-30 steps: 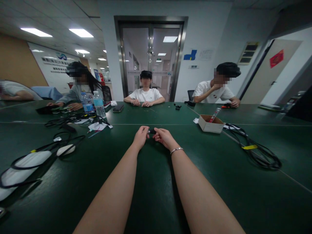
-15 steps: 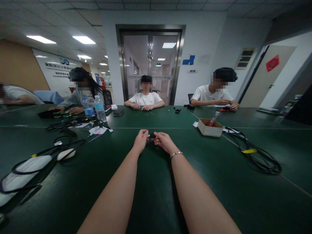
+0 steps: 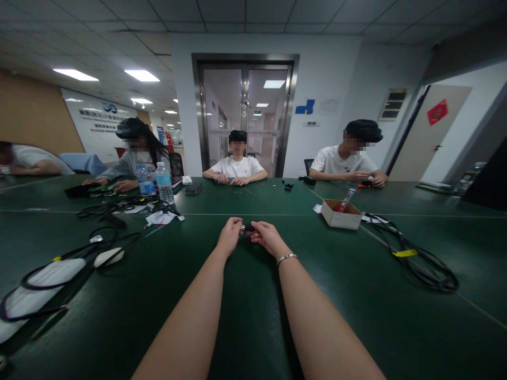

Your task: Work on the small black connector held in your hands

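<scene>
Out over the green table (image 3: 253, 295), my two hands meet at a small black piece with a silver end (image 3: 249, 227). My left hand (image 3: 229, 236) pinches its silver end between thumb and fingertips. On the black end, the thumb and index finger of my right hand (image 3: 271, 237) are closed, with the other fingers curled below. A silver bracelet (image 3: 287, 258) circles my right wrist. The piece is too small for me to make out its exact kind, and the fingertips cover part of it.
Cables, two water bottles (image 3: 163, 183) and paper scraps (image 3: 160, 218) lie to the left. At right are an open cardboard box (image 3: 341, 217) holding a clear-and-red tube and a coiled black cable (image 3: 425, 269). Several people sit around the table's far side.
The view has tipped up slightly, so everything sits a little lower in it. Both hands keep their pinch on the black piece, with little visible change in their pose.
</scene>
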{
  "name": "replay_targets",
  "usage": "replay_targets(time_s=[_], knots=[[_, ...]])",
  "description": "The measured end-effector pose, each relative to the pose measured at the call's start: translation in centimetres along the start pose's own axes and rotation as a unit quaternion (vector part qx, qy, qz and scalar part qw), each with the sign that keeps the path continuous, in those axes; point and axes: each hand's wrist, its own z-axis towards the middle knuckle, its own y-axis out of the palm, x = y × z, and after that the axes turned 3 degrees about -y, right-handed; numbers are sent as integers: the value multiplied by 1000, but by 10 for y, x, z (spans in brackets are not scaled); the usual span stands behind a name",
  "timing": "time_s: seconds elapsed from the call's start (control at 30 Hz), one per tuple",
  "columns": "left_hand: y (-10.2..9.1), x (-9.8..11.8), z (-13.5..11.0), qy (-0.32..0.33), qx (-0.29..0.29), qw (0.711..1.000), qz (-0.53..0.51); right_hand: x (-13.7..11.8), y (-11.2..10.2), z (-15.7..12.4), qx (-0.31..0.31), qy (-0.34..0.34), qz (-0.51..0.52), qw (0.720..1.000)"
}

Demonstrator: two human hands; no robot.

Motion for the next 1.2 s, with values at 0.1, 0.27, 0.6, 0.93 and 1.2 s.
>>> replay_targets(time_s=[0.1,0.27,0.6,0.93,1.2], knots=[[0,1,-1,8,-11,1000,10,-1,0,-1,-6,4,5,1000],[-1,1,-1,-1,-4,1000,6,-2,0,-2,-20,8,19,1000],[1,-1,1,8,-16,1000,10,-1,-1,0,-17,15,33,999],[-1,-1,0,26,-13,999,43,1,-3,2,-23,11,29,999],[-1,-1,1,26,-29,997,60,-1,-2,0,-24,16,33,999]])
